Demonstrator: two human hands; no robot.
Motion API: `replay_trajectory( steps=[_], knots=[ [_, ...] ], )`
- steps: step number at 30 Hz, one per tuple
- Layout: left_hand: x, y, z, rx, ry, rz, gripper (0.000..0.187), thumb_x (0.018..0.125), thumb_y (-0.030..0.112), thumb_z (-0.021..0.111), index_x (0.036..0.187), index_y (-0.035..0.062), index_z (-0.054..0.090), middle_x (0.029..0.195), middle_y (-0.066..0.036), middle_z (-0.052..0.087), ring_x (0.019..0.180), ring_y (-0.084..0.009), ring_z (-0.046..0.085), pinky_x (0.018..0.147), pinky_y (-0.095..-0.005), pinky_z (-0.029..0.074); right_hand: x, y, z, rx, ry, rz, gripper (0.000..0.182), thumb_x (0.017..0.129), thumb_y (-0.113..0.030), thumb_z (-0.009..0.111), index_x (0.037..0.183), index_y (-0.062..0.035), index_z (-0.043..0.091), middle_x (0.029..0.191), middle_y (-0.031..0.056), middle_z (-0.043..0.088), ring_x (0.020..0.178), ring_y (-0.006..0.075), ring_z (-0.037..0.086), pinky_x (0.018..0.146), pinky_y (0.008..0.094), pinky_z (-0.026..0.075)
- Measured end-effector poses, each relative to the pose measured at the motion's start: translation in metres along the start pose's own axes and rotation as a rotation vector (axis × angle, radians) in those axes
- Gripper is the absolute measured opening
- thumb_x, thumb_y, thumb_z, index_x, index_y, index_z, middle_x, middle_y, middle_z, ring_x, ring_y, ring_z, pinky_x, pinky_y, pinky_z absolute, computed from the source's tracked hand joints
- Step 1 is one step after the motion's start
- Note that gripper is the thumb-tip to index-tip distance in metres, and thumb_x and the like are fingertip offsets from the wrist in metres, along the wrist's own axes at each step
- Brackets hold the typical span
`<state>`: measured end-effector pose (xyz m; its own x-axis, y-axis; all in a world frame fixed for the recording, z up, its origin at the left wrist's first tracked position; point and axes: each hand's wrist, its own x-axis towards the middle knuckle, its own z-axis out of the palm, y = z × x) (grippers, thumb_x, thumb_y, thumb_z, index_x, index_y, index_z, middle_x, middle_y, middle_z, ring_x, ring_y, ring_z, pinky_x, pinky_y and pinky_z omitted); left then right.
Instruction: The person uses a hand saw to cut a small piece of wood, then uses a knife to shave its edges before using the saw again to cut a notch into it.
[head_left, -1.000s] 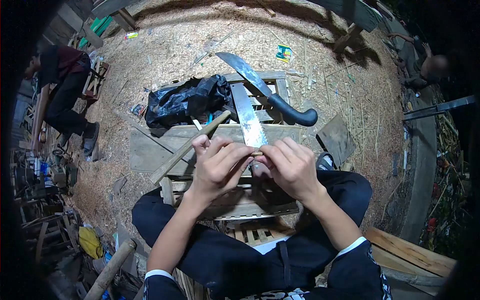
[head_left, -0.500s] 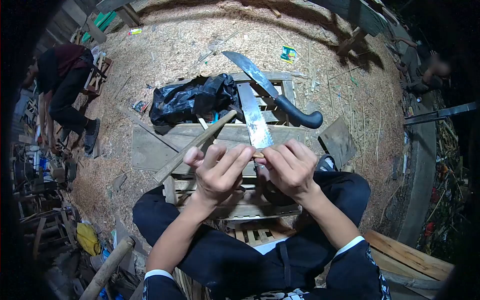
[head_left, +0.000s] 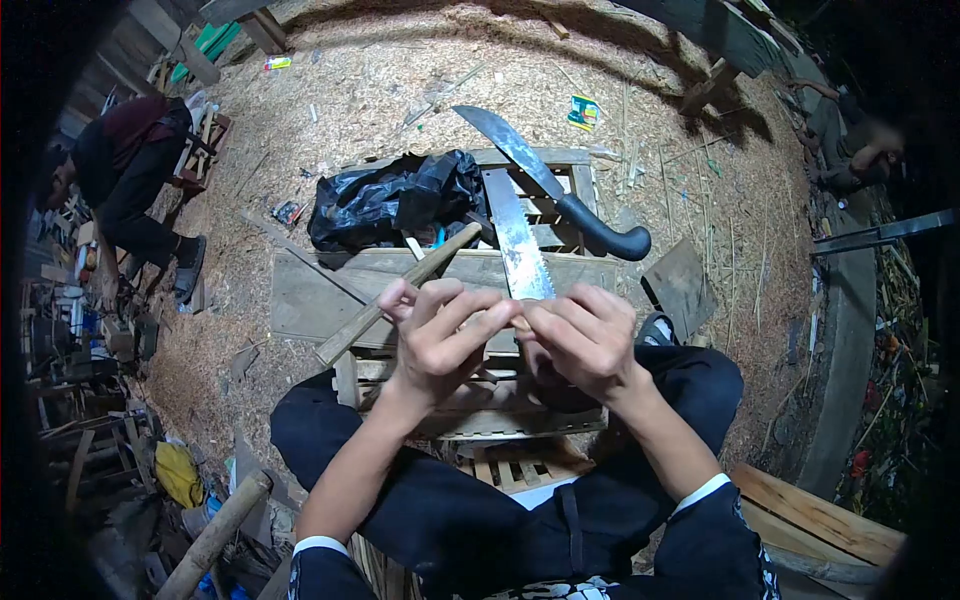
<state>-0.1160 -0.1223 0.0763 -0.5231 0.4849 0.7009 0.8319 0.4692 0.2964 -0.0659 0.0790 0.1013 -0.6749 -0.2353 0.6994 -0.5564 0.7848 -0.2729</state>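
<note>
My left hand (head_left: 440, 335) and my right hand (head_left: 585, 335) meet in front of me, fingertips pinched together around a small tan piece (head_left: 522, 323) that looks like wood. Most of it is hidden by the fingers. Under and beyond the hands lies a hand saw (head_left: 516, 235), its toothed blade pointing away across the low wooden pallet bench (head_left: 310, 300). A machete (head_left: 520, 150) with a curved black handle rests past the saw, to the right. Left of the saw, a wooden stick (head_left: 400, 290) slants over the bench near a crumpled black plastic bag (head_left: 385, 205).
Wood shavings cover the ground (head_left: 370, 90). One person (head_left: 135, 180) bends over at the left; another person (head_left: 850, 145) is low at the far right. A wood plank (head_left: 820, 515) lies by my right knee, and a round pole (head_left: 215, 535) at lower left.
The view has shifted slightly. Both hands keep their pinch, and the small piece has turned a little and shows less between the fingertips.
</note>
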Motion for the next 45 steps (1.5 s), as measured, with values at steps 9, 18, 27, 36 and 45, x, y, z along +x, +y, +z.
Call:
replay_trajectory(
  steps=[9,18,27,36,45],
  knots=[
    [0.005,0.006,-0.015,0.111,-0.048,0.154,0.037,0.076,0.028,0.072,0.112,0.0256,0.080,0.097,0.012,0.069,0.093,-0.0135,0.047,0.091,-0.0411,0.027,-0.006,-0.002,-0.029,0.564,-0.315,0.323,0.016,0.092,-0.013,0.072,0.102,-0.0010,0.067,0.084,0.0128,0.064,0.077,0.0306,0.064,0.068,0.0402,0.050],
    [0.002,0.004,0.003,0.079,-0.111,0.226,0.037,0.076,0.034,0.080,0.111,0.0249,0.079,0.097,0.011,0.070,0.094,-0.0159,0.049,0.094,-0.0429,0.026,-0.015,0.004,-0.042,0.623,-0.433,0.484,0.015,0.096,-0.017,0.065,0.097,-0.0023,0.064,0.083,0.0154,0.064,0.077,0.0339,0.065,0.068,0.0420,0.050],
    [0.006,0.018,0.004,-0.470,-0.323,-0.329,0.026,0.084,0.019,0.081,0.108,0.0095,0.075,0.099,-0.001,0.074,0.094,-0.0161,0.060,0.093,-0.0416,0.026,-0.022,0.007,-0.035,0.412,-0.390,0.384,0.013,0.093,-0.013,0.067,0.094,-0.0012,0.063,0.082,0.0152,0.062,0.073,0.0345,0.064,0.064,0.0424,0.050],
    [-0.003,0.025,0.014,-0.621,-0.326,-0.551,0.016,0.091,0.006,0.075,0.106,0.0000,0.073,0.106,-0.009,0.073,0.092,-0.0197,0.071,0.087,-0.0330,0.051,-0.022,0.008,-0.027,0.310,-0.392,0.361,0.012,0.090,-0.014,0.068,0.094,-0.0031,0.064,0.081,0.0137,0.064,0.071,0.0341,0.065,0.062,0.0435,0.051],
    [-0.002,0.026,0.010,-0.813,-0.332,-0.709,0.020,0.093,0.000,0.072,0.111,-0.0067,0.069,0.106,-0.012,0.074,0.097,-0.0168,0.073,0.088,-0.0289,0.058,-0.023,0.005,-0.017,0.326,-0.371,0.373,0.012,0.087,-0.014,0.070,0.091,-0.0036,0.064,0.079,0.0125,0.064,0.066,0.0332,0.065,0.059,0.0424,0.051]
  ],
)
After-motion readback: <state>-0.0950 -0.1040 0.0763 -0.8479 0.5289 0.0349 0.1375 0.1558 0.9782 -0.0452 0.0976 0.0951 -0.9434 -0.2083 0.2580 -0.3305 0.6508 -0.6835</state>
